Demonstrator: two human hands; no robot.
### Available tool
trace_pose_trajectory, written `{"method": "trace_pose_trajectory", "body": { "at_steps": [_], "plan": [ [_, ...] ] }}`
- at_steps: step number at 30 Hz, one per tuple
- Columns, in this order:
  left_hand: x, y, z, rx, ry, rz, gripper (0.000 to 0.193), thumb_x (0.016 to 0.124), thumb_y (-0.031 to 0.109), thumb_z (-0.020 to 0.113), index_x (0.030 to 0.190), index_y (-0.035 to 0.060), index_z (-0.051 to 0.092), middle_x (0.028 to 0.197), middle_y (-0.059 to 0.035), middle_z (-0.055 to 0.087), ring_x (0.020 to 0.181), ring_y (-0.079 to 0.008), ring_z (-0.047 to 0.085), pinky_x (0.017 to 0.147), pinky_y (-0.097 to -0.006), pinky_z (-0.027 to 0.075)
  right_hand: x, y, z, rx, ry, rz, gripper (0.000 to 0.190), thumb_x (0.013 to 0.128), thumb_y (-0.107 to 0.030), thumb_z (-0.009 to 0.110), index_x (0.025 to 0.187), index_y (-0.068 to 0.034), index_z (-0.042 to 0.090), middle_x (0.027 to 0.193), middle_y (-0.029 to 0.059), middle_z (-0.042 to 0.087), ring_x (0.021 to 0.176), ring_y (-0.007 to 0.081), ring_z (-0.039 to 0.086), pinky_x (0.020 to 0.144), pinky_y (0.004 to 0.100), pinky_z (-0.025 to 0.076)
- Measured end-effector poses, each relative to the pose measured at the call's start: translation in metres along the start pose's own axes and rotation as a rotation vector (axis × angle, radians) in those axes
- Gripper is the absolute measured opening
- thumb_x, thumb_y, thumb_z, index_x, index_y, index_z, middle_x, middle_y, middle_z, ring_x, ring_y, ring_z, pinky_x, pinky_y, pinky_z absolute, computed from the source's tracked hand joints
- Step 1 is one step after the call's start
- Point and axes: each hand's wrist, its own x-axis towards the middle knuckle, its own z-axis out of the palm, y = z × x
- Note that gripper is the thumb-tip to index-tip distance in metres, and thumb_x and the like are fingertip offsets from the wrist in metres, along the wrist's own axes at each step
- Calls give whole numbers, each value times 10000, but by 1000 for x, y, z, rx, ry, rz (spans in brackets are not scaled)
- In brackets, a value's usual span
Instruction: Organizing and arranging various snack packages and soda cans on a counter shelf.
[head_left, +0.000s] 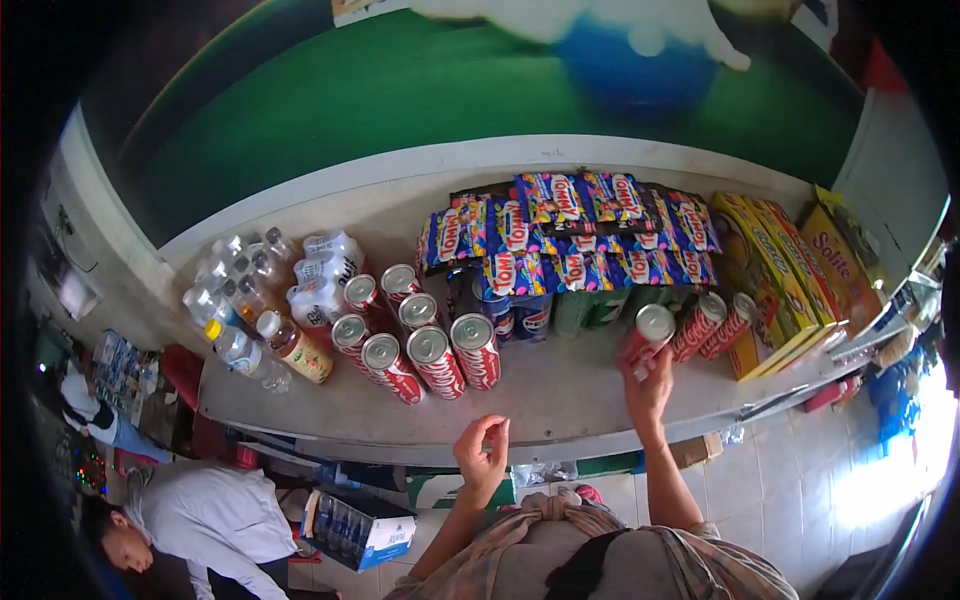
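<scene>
My right hand grips the lower part of a red Coca-Cola can above the right half of the shelf top. Two other Coca-Cola cans, a nearer one and a farther one, stand just right of it. Loosely curled and holding nothing, my left hand hovers at the shelf's front edge. Ahead and left of that hand, several Coca-Cola cans stand upright in a close group. Behind them, Pepsi cans and green cans sit partly hidden under strips of Tommy snack packets.
Plastic drink bottles and wrapped white-capped bottles crowd the left end. Yellow boxes and a Solite box stand at the right. Below left, a person bends beside an opened carton of bottles.
</scene>
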Motion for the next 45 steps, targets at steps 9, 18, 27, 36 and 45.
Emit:
{"method": "trace_pose_trajectory", "body": {
  "at_steps": [9,18,27,36,45],
  "plan": [
    [14,-1,28,90,-10,-44,127,846,45,662,965,20,627,831,-50,637,686,-130,603,623,-256,467,-32,-38,88,113,-437,-151,707,670,-136,823,1237,12,427,1091,183,603,981,278,635,817,358,544],
    [8,-18,55,7,-35,-43,317,802,-30,646,1111,21,594,1052,-90,624,902,-171,613,787,-288,490,-21,-38,87,47,-438,-233,742,633,-163,830,1242,-7,435,1167,190,549,1054,325,578,829,384,511],
    [10,6,62,10,15,-133,140,843,32,661,976,14,619,867,-84,649,766,-173,631,717,-290,504,43,-25,-55,-126,283,-459,638,702,13,712,1261,-40,410,1213,127,453,1085,261,471,933,367,388],
    [21,12,74,-40,203,-79,112,848,68,685,914,16,611,713,-23,602,608,-72,529,545,-213,410,46,58,-58,-45,131,-39,813,743,-180,777,1381,20,314,1334,230,429,1219,347,445,1033,401,340],
    [7,2,71,-120,145,-152,93,860,77,675,891,13,615,725,-7,616,600,-50,535,540,-199,413,35,24,-55,162,-54,30,579,733,41,702,1253,0,448,1114,126,611,979,198,629,840,306,514]
  ]
}}
